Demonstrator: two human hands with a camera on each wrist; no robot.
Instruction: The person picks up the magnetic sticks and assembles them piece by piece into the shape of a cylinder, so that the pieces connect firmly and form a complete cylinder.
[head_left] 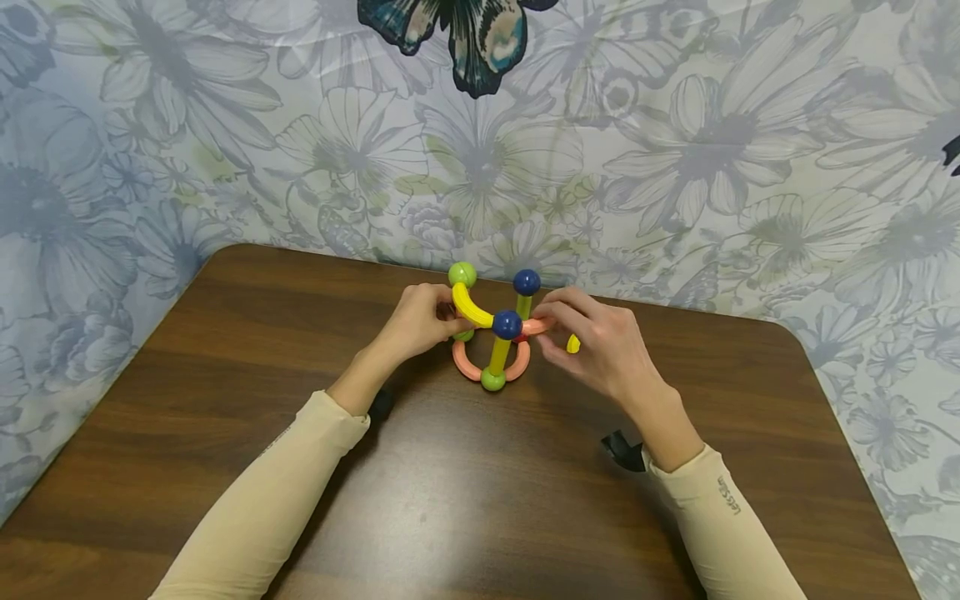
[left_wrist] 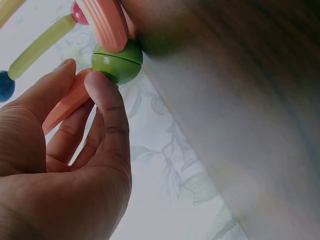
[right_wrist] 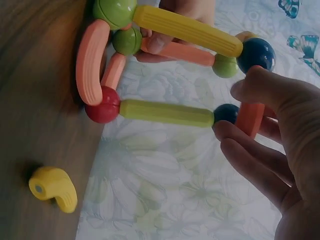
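Observation:
A construction of magnetic rods and balls stands on the table (head_left: 465,500), between both hands. My left hand (head_left: 416,321) pinches its upright orange rod (left_wrist: 72,97), with a fingertip at the lower green ball (left_wrist: 120,62). On the other side, my right hand (head_left: 600,342) holds a short orange rod (right_wrist: 250,119) between thumb and fingers, at the two blue balls on top (right_wrist: 256,55). A curved yellow rod (head_left: 470,307) joins the front blue ball to a green ball (head_left: 462,273). Curved orange rods (right_wrist: 91,65), green balls and a red ball (right_wrist: 102,105) form the base.
A loose curved yellow piece (right_wrist: 55,187) lies on the table to the right, partly hidden by my right hand in the head view. Behind the table's far edge rises a flower-patterned wall (head_left: 480,167) with a butterfly decoration (head_left: 480,46).

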